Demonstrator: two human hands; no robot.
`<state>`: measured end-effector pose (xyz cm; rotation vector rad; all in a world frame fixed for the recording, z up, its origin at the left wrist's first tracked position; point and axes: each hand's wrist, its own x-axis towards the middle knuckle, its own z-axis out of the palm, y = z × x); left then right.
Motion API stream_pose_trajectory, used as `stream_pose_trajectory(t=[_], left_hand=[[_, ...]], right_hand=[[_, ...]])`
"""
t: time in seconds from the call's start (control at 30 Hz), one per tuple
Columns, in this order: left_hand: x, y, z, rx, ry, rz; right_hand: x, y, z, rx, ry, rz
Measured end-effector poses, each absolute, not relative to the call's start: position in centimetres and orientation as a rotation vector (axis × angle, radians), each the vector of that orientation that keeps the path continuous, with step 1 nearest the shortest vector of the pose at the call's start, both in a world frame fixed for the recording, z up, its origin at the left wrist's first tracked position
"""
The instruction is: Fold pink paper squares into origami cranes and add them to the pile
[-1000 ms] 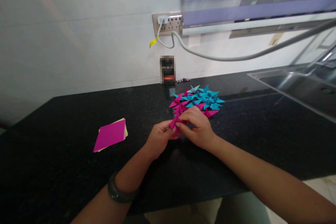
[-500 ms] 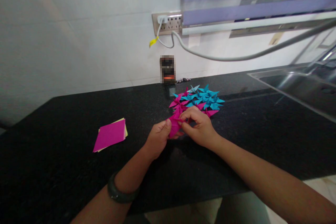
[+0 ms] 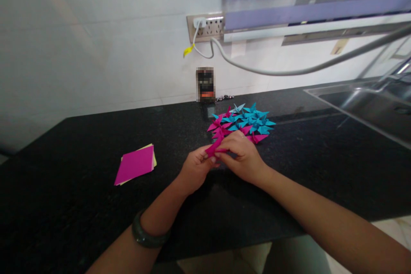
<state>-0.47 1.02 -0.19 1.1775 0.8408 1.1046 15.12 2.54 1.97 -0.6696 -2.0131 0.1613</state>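
Both hands meet over the black counter (image 3: 80,218) and pinch one magenta folded paper piece (image 3: 214,148). My left hand (image 3: 194,169) grips its lower left end with thumb and fingers closed. My right hand (image 3: 241,156) pinches its right side, fingers curled over it. Just behind the hands lies a pile of folded paper cranes (image 3: 247,122), several blue ones and several magenta ones. A dark bangle (image 3: 146,237) sits on my left wrist.
A small stack of square paper sheets (image 3: 135,165), magenta on top, lies to the left. A pixelated small object (image 3: 205,84) leans on the wall behind the pile. A wall socket (image 3: 207,28) with a cable, and a steel sink (image 3: 366,102) at right.
The magenta piece has been turned and flattened between my fingers; it now shows as a narrow strip. Both hands stay in nearly the same place.
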Motion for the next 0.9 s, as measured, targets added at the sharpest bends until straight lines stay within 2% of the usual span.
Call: stream_pose_trajectory(t=[0.27,0.53,0.9], left_hand=[[-0.1,1.0,0.2,1.126,0.875,1.23],[-0.1,1.0,0.2,1.145,0.892,1.247],[-0.2,1.1,-0.2,1.1,0.869,1.285]], right_hand=[[15.2,2.6,1.4,-0.575,-2.185,0.038],[14.8,1.5,1.6,-0.771,-2.16,-0.147],[13.9,0.7,1.7,-0.632,-2.19,-0.248]])
